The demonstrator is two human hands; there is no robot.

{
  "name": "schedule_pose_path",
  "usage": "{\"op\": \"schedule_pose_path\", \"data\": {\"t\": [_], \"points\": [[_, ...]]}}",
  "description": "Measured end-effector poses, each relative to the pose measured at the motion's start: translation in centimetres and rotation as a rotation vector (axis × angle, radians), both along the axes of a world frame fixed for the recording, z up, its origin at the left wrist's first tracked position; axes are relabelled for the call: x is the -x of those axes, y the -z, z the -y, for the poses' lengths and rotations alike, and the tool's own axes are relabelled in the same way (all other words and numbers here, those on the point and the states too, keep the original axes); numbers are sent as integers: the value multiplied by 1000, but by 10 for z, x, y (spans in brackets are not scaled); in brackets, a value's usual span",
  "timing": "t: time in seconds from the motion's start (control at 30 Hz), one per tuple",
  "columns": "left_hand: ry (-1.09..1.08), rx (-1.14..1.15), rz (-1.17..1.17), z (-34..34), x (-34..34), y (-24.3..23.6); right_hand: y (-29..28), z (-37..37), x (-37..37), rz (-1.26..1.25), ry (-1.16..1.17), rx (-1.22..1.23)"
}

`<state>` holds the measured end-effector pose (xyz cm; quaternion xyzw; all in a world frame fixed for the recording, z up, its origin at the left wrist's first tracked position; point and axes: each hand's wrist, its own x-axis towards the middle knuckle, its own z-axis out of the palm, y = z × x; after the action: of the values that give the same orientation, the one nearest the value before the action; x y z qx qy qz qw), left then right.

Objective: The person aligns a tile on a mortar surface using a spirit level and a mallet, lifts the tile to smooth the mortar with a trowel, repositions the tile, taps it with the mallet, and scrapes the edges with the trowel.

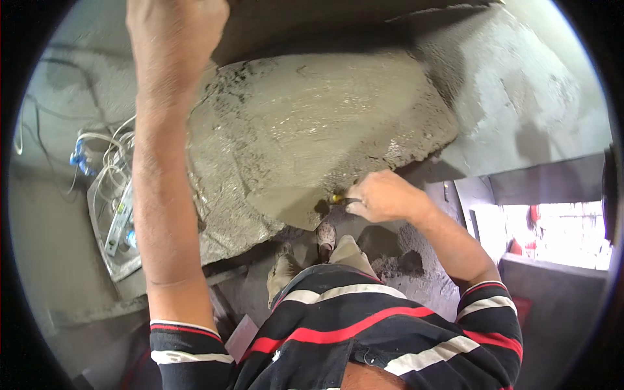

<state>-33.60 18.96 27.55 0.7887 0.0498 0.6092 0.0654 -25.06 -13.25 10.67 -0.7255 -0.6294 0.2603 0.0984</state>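
My right hand (pixel 383 195) grips the handle of a trowel (pixel 286 201), whose yellow fitting shows beside my fingers. The trowel's blade lies against the near part of a broad, uneven patch of wet grey mortar (pixel 338 104). My left hand (pixel 175 29) reaches up to the top edge of the view, slightly blurred and partly cut off; its fingers look curled, and what they hold, if anything, is hidden.
A spirit level (pixel 118 221), coiled clear tubing and a blue fitting (pixel 80 156) sit at the left, below loose cables. My feet (pixel 326 237) are under the mortar's near edge. A bright opening (pixel 562 234) is at the right, below a plastered surface (pixel 520 78).
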Motion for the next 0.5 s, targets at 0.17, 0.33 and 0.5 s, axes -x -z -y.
{"op": "schedule_pose_path", "data": {"t": [0.17,0.33,0.5], "points": [[-286,-227,-198,-16,18,-5,6,36,45,76,-8,-61],[-297,-116,-176,2,12,-2,10,50,52,290,116,87],[-301,-146,-180,1,11,-3,12,97,-1,377,458,0]]}}
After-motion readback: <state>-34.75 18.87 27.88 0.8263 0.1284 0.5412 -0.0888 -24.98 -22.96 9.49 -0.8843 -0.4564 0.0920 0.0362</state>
